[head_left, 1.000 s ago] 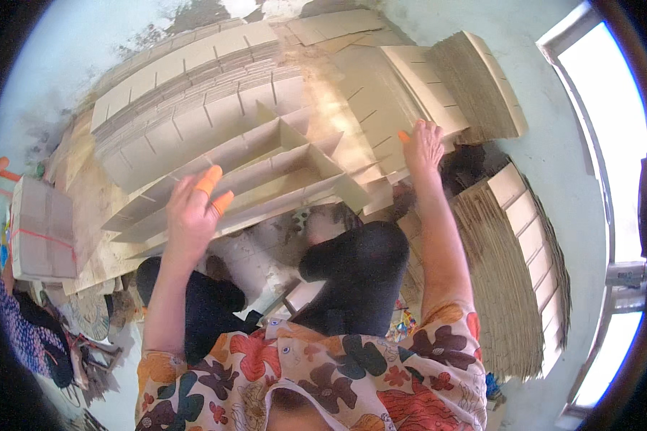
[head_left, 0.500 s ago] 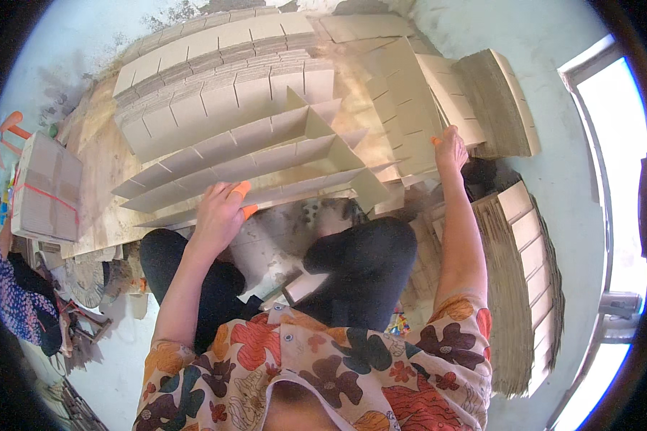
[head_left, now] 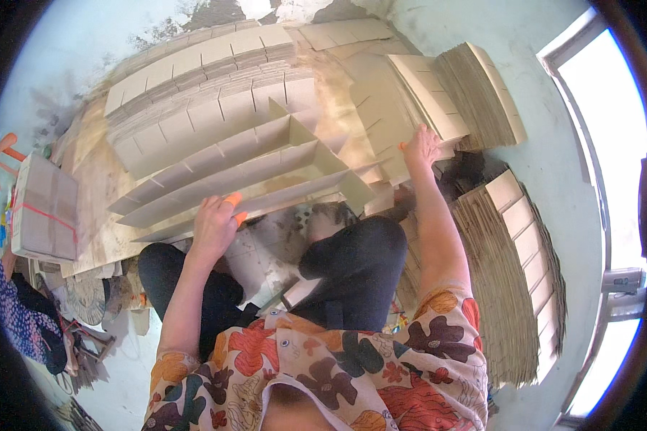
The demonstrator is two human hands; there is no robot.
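My left hand [head_left: 218,225], with orange finger covers, grips the upper edge of the nearest long slotted cardboard strip [head_left: 266,204]. This strip stands on edge with two more long strips [head_left: 230,172] behind it. At their right end, a slotted cross strip [head_left: 329,158] interlocks with them. My right hand [head_left: 421,147] reaches to the right over the near edge of flat slotted cardboard pieces [head_left: 381,118]. Its fingers are stretched out and the thumb, with an orange cover, is apart; the undersides of the fingers are hidden.
Tall stacks of slotted strips [head_left: 201,68] line the back of the wooden table [head_left: 86,172]. More cardboard stacks stand at the right [head_left: 474,93] and lower right [head_left: 499,266]. A taped carton [head_left: 47,208] sits at the left edge. Another person's patterned sleeve [head_left: 18,309] shows at far left.
My right hand has shifted slightly left and nearer, its fingers spreading. The cardboard piece raised beside it now lies lower. My left hand stays on the near strip; the whole view has shifted.
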